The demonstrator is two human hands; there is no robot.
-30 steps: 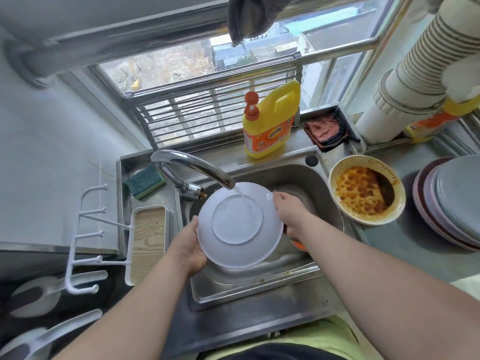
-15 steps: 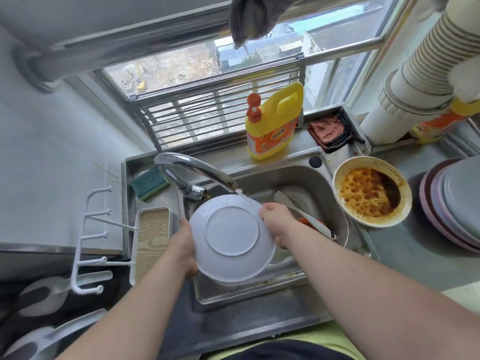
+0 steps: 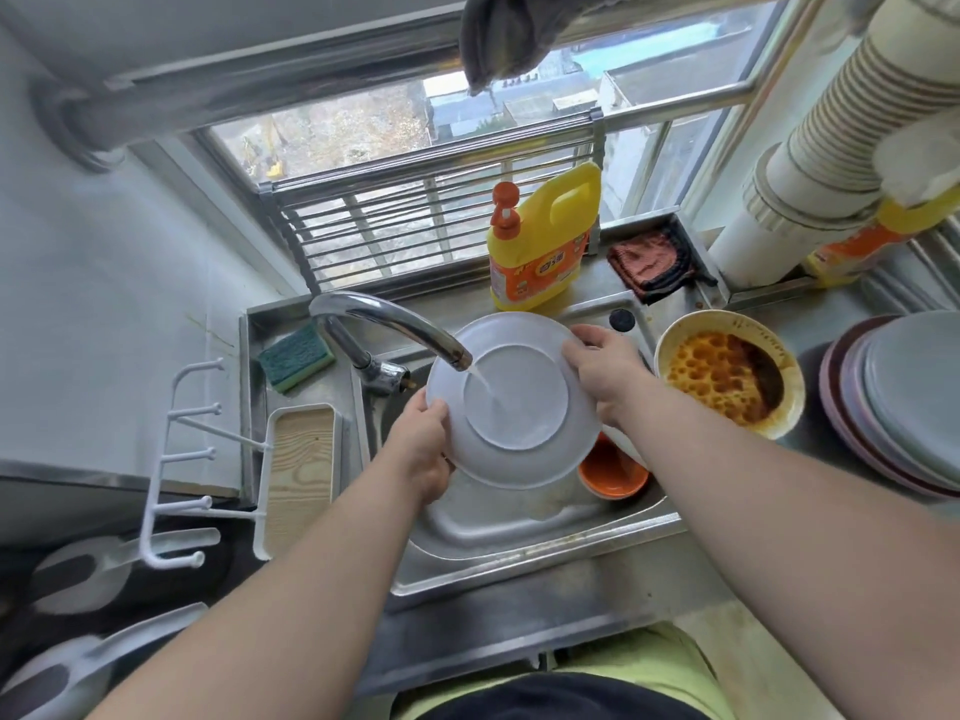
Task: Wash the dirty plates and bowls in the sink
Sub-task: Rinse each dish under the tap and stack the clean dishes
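White plate (image 3: 519, 402) is held over the sink (image 3: 519, 532), underside up, w/ tap (image 3: 389, 324) water hitting its base. Left hand (image 3: 423, 449) grips the lower-left rim, right hand (image 3: 602, 371) the upper-right rim. Still to wash, by the look: orange bowl (image 3: 613, 472) in the basin, greasy bowl (image 3: 727, 374) on the counter. Stacked plates (image 3: 904, 397) at right: clean or not, can't tell.

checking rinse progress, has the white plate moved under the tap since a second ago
Yes. The white plate has shifted so the faucet spout now sits over its base ring, with water landing there instead of at the top rim.
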